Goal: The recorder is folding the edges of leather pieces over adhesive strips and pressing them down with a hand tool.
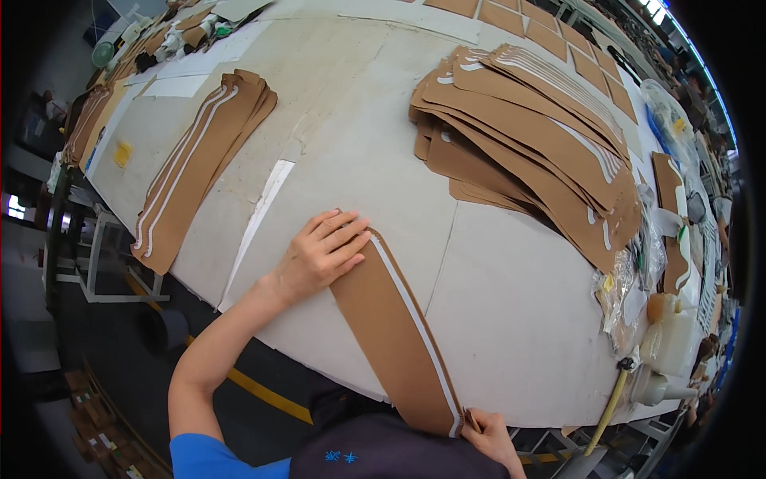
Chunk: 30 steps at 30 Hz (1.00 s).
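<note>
A long brown panel (379, 323) with a white strip along its right edge lies slanted across the table's near edge. My left hand (323, 251) rests on its far end, fingers stretched over the corner and slightly apart. At the near end, close to my body, my right hand (491, 439) is closed beside the panel's right corner. Something small and brown shows at its fingertips, but I cannot make out what it is. The panel's near end hangs past the table edge, in front of my dark apron (383, 447).
A large fanned pile of brown panels (519, 136) lies at the far right. A smaller stack (199, 168) lies on the left. Flat brown pieces (546, 40) are set out at the back. Along the right edge stand a white plastic bottle (670, 343) and clear plastic bags (618, 303).
</note>
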Tool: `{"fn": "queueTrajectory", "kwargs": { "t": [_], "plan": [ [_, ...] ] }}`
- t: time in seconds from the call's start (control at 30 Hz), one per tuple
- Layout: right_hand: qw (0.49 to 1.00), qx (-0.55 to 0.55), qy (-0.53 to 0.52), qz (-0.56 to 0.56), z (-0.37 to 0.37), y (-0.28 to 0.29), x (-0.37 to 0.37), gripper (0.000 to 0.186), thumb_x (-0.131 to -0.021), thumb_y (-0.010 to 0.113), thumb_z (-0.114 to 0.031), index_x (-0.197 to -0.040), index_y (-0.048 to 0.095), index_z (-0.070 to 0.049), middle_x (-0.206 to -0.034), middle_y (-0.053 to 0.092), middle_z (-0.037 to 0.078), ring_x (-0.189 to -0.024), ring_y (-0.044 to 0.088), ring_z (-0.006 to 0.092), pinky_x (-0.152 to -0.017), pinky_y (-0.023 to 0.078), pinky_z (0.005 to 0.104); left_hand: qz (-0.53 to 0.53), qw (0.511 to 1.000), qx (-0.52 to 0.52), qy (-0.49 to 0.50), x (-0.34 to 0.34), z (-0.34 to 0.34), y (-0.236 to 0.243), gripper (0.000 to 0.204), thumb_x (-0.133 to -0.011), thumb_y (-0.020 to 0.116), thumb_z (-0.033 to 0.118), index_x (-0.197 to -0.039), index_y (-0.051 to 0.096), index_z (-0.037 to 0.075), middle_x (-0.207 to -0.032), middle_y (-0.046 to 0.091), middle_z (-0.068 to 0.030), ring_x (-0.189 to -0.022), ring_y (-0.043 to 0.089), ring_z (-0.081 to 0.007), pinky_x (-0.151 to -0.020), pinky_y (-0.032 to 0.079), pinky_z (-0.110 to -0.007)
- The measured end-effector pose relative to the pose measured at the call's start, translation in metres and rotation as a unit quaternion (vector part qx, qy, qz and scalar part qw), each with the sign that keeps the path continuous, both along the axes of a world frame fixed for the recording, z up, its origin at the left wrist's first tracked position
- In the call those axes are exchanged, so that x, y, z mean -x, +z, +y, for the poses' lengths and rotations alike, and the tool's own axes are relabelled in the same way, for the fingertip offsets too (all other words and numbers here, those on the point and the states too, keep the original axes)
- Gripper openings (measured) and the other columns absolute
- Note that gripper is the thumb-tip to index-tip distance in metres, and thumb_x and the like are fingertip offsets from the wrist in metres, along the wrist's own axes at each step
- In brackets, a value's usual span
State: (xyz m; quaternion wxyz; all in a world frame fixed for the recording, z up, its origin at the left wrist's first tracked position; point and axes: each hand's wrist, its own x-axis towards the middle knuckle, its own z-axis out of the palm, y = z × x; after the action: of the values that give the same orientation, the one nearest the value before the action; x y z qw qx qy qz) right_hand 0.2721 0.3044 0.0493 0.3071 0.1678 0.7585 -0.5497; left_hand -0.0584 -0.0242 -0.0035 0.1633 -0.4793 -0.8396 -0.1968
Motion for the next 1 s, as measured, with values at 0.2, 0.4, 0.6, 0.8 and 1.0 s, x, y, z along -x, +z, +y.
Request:
{"fn": "queueTrajectory", "kwargs": {
  "t": [0.2, 0.4, 0.6, 0.8, 1.0],
  "plan": [
    [0.945, 0.186, -0.268, -0.006, 0.003, 0.005, -0.004, 0.042, -0.106, 0.068, -0.029, -0.133, 0.066, 0.003, -0.096, 0.069, 0.001, -0.083, 0.06, 0.0085, -0.073, 0.05, 0.0259, -0.022, 0.998, -0.035, 0.053, -0.013, 0.009, 0.013, 0.029, -0.089, 0.079, 0.014, -0.115, 0.075, 0.004, -0.122, 0.072, -0.0081, -0.116, 0.066, -0.0273, -0.099, 0.048, -0.043],
    [0.852, 0.144, -0.313, 0.394, 0.036, 0.058, 0.111, 0.032, -0.108, 0.059, -0.017, -0.083, 0.04, -0.012, -0.072, 0.044, -0.001, -0.065, 0.039, 0.0089, -0.06, 0.033, 0.0274, 0.015, 0.972, -0.058, 0.226, -0.038, 0.004, 0.006, 0.028, -0.089, 0.081, 0.019, -0.113, 0.076, 0.006, -0.115, 0.071, -0.007, -0.104, 0.065, -0.0269, -0.099, 0.043, -0.042],
    [0.838, 0.378, -0.2, 0.34, -0.096, 0.053, 0.265, 0.044, -0.111, 0.057, -0.029, -0.072, 0.044, -0.012, -0.059, 0.038, -0.004, -0.053, 0.036, 0.0075, -0.049, 0.028, 0.0279, -0.012, 0.967, -0.055, 0.25, -0.044, -0.008, 0.005, 0.035, -0.087, 0.083, 0.028, -0.116, 0.076, 0.009, -0.101, 0.065, -0.0043, -0.097, 0.059, -0.0262, -0.095, 0.042, -0.042],
    [0.848, 0.314, -0.195, 0.38, -0.181, 0.017, 0.305, 0.05, -0.112, 0.058, -0.032, -0.069, 0.045, -0.01, -0.061, 0.043, -0.004, -0.056, 0.038, 0.0059, -0.051, 0.031, 0.0286, -0.029, 0.971, -0.069, 0.228, -0.052, -0.017, 0.01, 0.036, -0.086, 0.084, 0.028, -0.118, 0.075, 0.012, -0.1, 0.064, -0.0033, -0.097, 0.059, -0.0241, -0.093, 0.041, -0.042],
    [0.853, 0.227, -0.225, 0.412, -0.19, 0.004, 0.29, 0.049, -0.111, 0.057, -0.034, -0.069, 0.042, -0.012, -0.06, 0.039, -0.004, -0.053, 0.032, 0.0059, -0.045, 0.025, 0.028, -0.05, 0.97, -0.076, 0.226, -0.051, -0.019, 0.008, 0.035, -0.087, 0.083, 0.026, -0.118, 0.075, 0.012, -0.1, 0.063, -0.0032, -0.097, 0.059, -0.0237, -0.095, 0.041, -0.042]
  ]
}}
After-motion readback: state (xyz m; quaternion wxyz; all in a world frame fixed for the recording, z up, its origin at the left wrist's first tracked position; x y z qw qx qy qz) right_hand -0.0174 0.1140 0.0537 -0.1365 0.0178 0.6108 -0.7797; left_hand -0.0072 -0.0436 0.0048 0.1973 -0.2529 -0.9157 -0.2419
